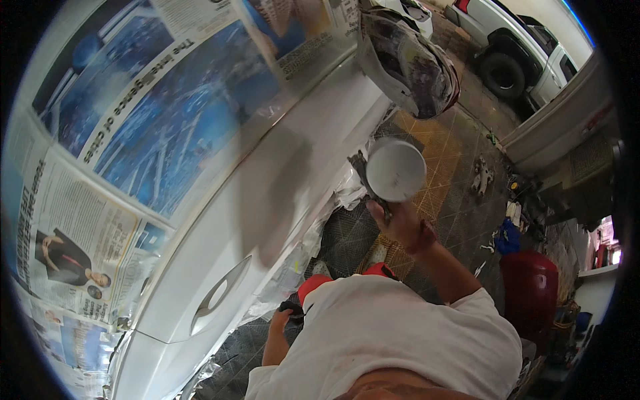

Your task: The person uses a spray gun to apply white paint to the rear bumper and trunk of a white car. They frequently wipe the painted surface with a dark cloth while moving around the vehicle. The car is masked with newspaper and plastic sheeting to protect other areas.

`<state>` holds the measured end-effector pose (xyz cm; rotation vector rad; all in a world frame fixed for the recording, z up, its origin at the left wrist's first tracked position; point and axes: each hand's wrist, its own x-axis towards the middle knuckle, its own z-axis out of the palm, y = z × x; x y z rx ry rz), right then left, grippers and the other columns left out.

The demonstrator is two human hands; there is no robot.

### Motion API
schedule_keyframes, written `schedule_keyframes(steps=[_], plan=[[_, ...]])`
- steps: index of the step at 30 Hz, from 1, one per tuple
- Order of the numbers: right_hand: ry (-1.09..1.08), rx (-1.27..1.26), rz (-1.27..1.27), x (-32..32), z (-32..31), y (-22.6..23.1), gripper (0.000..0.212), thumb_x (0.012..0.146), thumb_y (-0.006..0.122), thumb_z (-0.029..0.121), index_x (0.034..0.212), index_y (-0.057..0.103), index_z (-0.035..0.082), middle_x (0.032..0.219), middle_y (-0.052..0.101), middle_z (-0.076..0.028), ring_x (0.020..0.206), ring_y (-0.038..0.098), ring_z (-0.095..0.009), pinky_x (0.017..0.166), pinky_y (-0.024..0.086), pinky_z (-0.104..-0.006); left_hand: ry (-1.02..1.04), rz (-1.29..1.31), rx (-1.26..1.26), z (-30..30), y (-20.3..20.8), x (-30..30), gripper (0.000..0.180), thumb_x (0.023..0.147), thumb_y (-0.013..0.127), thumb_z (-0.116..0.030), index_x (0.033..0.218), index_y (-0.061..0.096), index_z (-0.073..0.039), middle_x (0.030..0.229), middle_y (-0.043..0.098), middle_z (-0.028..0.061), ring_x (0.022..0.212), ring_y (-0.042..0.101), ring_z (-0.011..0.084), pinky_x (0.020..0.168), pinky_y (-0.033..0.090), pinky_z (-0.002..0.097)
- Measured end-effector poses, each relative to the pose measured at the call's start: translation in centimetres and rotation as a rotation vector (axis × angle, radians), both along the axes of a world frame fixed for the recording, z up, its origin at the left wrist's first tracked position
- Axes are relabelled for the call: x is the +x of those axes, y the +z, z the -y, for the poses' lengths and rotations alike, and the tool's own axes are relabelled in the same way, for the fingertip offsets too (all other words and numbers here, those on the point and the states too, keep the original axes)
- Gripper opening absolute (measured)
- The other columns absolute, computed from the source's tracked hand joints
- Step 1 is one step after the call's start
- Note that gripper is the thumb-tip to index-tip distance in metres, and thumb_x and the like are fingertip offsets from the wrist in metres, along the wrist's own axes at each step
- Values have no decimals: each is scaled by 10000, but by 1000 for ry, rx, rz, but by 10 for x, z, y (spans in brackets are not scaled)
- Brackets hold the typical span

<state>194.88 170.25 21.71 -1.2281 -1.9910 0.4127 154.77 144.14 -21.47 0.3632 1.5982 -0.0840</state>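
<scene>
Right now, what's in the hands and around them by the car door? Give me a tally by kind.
White round cup or pot, in the right hand: 1
Small dark thing, in the left hand: 1
White car door panel: 1
Recessed door handle: 1
Red drum: 1
Total: 5

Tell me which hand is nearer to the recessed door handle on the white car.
Left. The left hand is low beside the door, a short way right of the door handle, holding something dark. The right hand is raised farther right, holding a spray gun's white cup.
</scene>
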Motion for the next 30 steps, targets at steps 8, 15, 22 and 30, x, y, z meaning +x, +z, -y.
schedule_keyframes(steps=[8,15,22,30], plan=[[-181,364,47,86,-43,-123,587,1030,568,465,1407,550,15,1182,722,-144,956,682,-317,870,534,-479,214,18,-53,-14,13,64,496,927,703,-330,1363,645,-101,1293,713,125,1132,706,335,966,547,499],[115,-240,-914,146,-109,-93,753,1069,483,573,1612,378,61,1105,720,-78,766,595,-94,688,501,-270,907,235,294,-58,59,174,463,942,701,-317,1358,635,-127,1278,717,104,1144,703,304,967,553,507],[424,-585,-1100,189,-182,-68,597,1124,462,431,1569,444,34,973,716,-47,698,562,-64,583,455,-220,1140,236,552,-153,192,319,499,938,742,-274,1374,608,-71,1350,674,131,1244,648,306,1058,513,496],[391,-524,-904,246,-275,-47,483,1124,502,314,1405,570,-73,901,703,-84,791,620,-137,770,533,-303,1269,423,574,-182,224,401,502,952,715,-314,1387,611,-85,1372,669,121,1277,628,315,1069,497,531]])
